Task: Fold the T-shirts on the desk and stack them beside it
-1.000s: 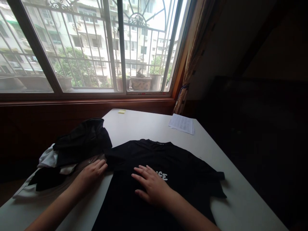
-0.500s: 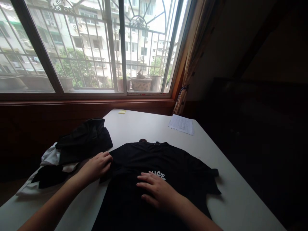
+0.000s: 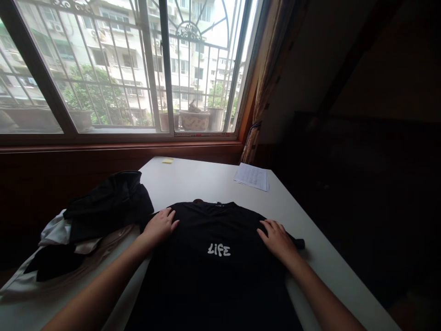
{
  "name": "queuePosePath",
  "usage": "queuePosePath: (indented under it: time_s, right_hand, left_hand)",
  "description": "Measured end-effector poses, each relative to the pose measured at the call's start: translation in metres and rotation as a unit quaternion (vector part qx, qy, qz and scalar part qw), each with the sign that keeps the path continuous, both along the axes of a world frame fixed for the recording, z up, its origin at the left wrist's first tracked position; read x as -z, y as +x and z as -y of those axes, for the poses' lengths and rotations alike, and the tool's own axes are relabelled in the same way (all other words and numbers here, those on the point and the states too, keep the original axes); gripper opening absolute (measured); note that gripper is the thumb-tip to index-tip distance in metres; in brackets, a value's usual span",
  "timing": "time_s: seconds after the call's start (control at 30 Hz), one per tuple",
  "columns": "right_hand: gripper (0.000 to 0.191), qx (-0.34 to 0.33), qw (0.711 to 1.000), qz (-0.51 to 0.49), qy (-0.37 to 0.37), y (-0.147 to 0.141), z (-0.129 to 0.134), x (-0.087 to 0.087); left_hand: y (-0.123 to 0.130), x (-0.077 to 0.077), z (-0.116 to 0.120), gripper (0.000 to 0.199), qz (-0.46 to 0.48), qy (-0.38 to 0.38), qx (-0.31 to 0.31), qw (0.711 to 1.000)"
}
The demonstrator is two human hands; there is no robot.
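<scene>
A black T-shirt (image 3: 213, 289) lies spread out on the white table (image 3: 193, 179), its collar towards the window. White lettering (image 3: 219, 250) across its chest reads "LIFE". My left hand (image 3: 160, 226) rests on the shirt's left shoulder, fingers stretched out. On the opposite shoulder, near the right sleeve, my right hand (image 3: 277, 238) lies with its fingers spread and holds nothing. The shirt's lower part runs out of the bottom of the view.
At the left, a pile of dark clothes (image 3: 110, 207) lies with white and beige fabric beside it. Sheets of paper (image 3: 252, 176) are near the table's far right corner, and a yellow sticky note (image 3: 167, 161) sits at the back. Behind is a window (image 3: 196, 82) with bars.
My right hand has moved from the chest lettering to the right shoulder, uncovering the print. My left hand has shifted a little onto the left shoulder. The view has turned slightly right.
</scene>
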State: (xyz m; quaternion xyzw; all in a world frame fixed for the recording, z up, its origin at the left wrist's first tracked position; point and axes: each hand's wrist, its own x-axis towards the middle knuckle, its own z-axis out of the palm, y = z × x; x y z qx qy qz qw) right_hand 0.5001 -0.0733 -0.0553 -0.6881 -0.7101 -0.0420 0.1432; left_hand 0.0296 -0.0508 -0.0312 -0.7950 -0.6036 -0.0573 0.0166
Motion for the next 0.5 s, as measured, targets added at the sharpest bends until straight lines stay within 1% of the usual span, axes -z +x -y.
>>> queuePosePath:
  time_s: [0.07, 0.13, 0.2, 0.3, 0.4, 0.47, 0.5]
  right_hand:
    - [0.053, -0.009, 1.0, 0.002, 0.002, 0.006, -0.004, 0.006]
    - [0.052, -0.022, 1.0, 0.005, 0.011, 0.013, -0.008, 0.01]
    - [0.05, -0.037, 0.999, 0.01, 0.018, 0.022, -0.011, 0.013]
    - [0.049, -0.042, 0.999, 0.009, 0.017, 0.044, -0.014, 0.014]
    - [0.047, -0.013, 0.999, -0.011, 0.027, 0.071, -0.013, 0.012]
    - [0.047, 0.031, 0.998, -0.03, 0.054, 0.089, -0.01, 0.01]
    - [0.047, 0.064, 0.994, -0.043, 0.072, 0.097, -0.007, 0.009]
  left_hand:
    - [0.003, 0.009, -0.008, 0.061, 0.003, -0.004, -0.029, 1.0]
    - [0.004, 0.016, -0.015, 0.064, 0.007, -0.014, -0.055, 0.998]
    - [0.004, 0.019, -0.021, 0.064, 0.01, -0.031, -0.065, 0.997]
    - [0.001, 0.019, -0.028, 0.065, 0.011, -0.053, -0.067, 0.996]
    - [0.0, 0.017, -0.032, 0.066, 0.007, -0.062, -0.071, 0.996]
    - [-0.001, 0.017, -0.034, 0.065, 0.005, -0.059, -0.073, 0.996]
    - [-0.001, 0.018, -0.035, 0.065, 0.002, -0.057, -0.073, 0.996]
